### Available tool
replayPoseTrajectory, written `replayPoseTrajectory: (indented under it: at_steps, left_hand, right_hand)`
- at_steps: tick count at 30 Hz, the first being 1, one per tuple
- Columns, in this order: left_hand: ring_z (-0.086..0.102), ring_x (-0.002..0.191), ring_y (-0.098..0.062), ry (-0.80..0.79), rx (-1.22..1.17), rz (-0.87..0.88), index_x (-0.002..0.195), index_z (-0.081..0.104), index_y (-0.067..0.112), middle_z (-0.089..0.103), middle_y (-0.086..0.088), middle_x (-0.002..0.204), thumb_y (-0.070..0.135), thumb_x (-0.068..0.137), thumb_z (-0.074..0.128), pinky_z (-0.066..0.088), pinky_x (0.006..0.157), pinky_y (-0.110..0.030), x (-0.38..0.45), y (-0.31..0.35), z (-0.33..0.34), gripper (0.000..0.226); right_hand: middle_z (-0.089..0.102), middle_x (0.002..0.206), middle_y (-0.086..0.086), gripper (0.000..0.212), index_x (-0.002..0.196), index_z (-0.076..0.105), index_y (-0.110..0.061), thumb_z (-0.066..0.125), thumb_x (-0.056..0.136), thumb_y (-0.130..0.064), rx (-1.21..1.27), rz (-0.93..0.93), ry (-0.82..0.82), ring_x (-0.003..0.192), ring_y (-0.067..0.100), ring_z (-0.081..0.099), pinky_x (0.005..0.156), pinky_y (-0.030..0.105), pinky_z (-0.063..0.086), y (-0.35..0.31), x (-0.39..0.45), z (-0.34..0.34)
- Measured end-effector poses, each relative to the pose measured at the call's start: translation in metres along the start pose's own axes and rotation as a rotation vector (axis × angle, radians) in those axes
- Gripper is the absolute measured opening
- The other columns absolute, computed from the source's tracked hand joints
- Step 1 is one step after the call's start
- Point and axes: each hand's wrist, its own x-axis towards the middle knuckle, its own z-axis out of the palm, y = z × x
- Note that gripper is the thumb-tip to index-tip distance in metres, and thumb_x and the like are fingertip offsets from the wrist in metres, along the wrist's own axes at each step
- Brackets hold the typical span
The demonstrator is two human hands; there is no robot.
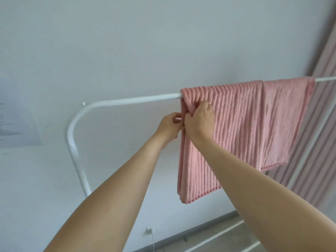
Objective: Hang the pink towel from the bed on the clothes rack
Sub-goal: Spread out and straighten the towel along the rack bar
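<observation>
The pink ribbed towel point(241, 124) is draped over the white top bar of the clothes rack point(127, 101), hanging down on both sides. My left hand point(170, 127) pinches the towel's left edge a little below the bar. My right hand point(200, 119) grips the front layer of the towel beside it, fingers curled into the fabric. The two hands touch each other at the towel's left edge.
The rack's left post point(78, 160) curves down toward the floor, and its white base bars point(218, 235) lie on the grey floor. A white wall is behind. A pink striped curtain point(320, 124) hangs at the right.
</observation>
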Motion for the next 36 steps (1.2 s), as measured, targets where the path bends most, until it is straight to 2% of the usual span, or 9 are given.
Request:
replayPoseTrajectory:
  at_steps: [2,5,8,10,13,19,26,33,36]
  left_hand:
    - [0.065,0.068,-0.017,0.001,0.01,0.027,0.095,0.066,0.013,0.075,-0.007,0.093,0.027,0.083,0.058,0.047,0.05,-0.023,0.003,-0.005,0.008,0.021]
    - [0.069,0.077,-0.035,0.115,0.012,0.027,0.084,0.061,0.009,0.071,-0.017,0.086,0.021,0.087,0.054,0.059,0.064,-0.045,0.009,-0.013,0.015,0.014]
    - [0.066,0.073,-0.033,0.287,-0.117,0.06,0.089,0.056,0.005,0.066,-0.02,0.087,0.015,0.092,0.048,0.058,0.052,-0.04,0.013,-0.013,0.006,0.013]
    - [0.068,0.082,-0.03,0.428,-0.153,0.112,0.098,0.062,0.011,0.069,-0.012,0.093,0.018,0.096,0.049,0.06,0.066,-0.041,0.016,-0.001,-0.005,0.016]
    - [0.068,0.099,-0.027,0.493,-0.098,0.179,0.109,0.067,0.01,0.073,-0.009,0.102,0.015,0.094,0.053,0.053,0.089,-0.039,0.012,0.014,-0.014,0.021]
    - [0.065,0.082,-0.033,0.447,0.161,0.101,0.079,0.057,0.009,0.069,-0.007,0.081,0.019,0.087,0.051,0.053,0.078,-0.048,-0.008,-0.019,-0.027,0.014]
    - [0.067,0.083,-0.021,0.512,-0.112,0.069,0.085,0.062,0.015,0.07,0.001,0.083,0.035,0.087,0.043,0.053,0.078,-0.042,-0.03,-0.019,-0.058,0.027]
    - [0.047,0.076,-0.027,0.814,0.37,0.824,0.078,0.052,0.003,0.051,-0.008,0.078,-0.002,0.077,0.059,0.039,0.071,-0.035,-0.063,0.01,-0.051,0.009]
    - [0.054,0.093,-0.031,0.84,0.623,0.825,0.097,0.065,0.006,0.059,-0.011,0.097,0.01,0.076,0.063,0.043,0.084,-0.041,-0.046,0.05,-0.051,0.021]
  right_hand:
    - [0.06,0.089,0.004,0.005,0.092,0.052,-0.012,0.047,0.091,-0.013,0.012,-0.009,0.004,0.079,0.023,0.058,0.055,0.025,0.037,0.002,-0.001,-0.004]
    - [0.058,0.069,-0.002,0.011,0.088,0.046,-0.016,0.043,0.098,-0.02,0.011,-0.111,0.075,0.057,0.012,0.051,0.045,0.026,0.028,0.012,-0.021,-0.008]
    - [0.052,0.06,-0.007,0.015,0.111,0.051,-0.009,0.043,0.1,-0.018,-0.041,-0.166,0.064,0.05,0.007,0.047,0.042,0.025,0.025,0.03,-0.052,-0.001]
    - [0.048,0.058,-0.01,0.023,0.119,0.05,-0.007,0.044,0.1,-0.018,-0.062,-0.118,0.018,0.047,0.006,0.044,0.041,0.021,0.021,0.039,-0.067,0.007]
    - [0.049,0.059,-0.007,0.015,0.105,0.051,-0.008,0.045,0.098,-0.019,-0.091,-0.079,-0.086,0.046,0.008,0.044,0.041,0.022,0.02,0.039,-0.082,0.015]
    - [0.041,0.053,-0.012,0.024,0.073,0.033,-0.026,0.049,0.089,-0.018,0.088,-0.177,0.069,0.042,0.003,0.037,0.039,0.02,0.024,-0.021,-0.067,0.002]
    - [0.051,0.058,-0.009,0.026,0.071,0.043,-0.021,0.043,0.096,-0.03,0.137,-0.241,-0.238,0.052,0.015,0.049,0.052,0.032,0.033,-0.033,-0.079,0.024]
    - [0.054,0.077,-0.006,0.021,0.08,0.047,-0.02,0.034,0.095,-0.024,0.225,-0.208,0.1,0.059,0.006,0.047,0.05,0.027,0.037,-0.029,-0.029,0.008]
    - [0.053,0.107,-0.002,0.02,0.105,0.057,-0.015,0.041,0.094,-0.01,0.167,-0.188,0.173,0.082,0.011,0.052,0.066,0.027,0.044,-0.031,0.01,-0.005]
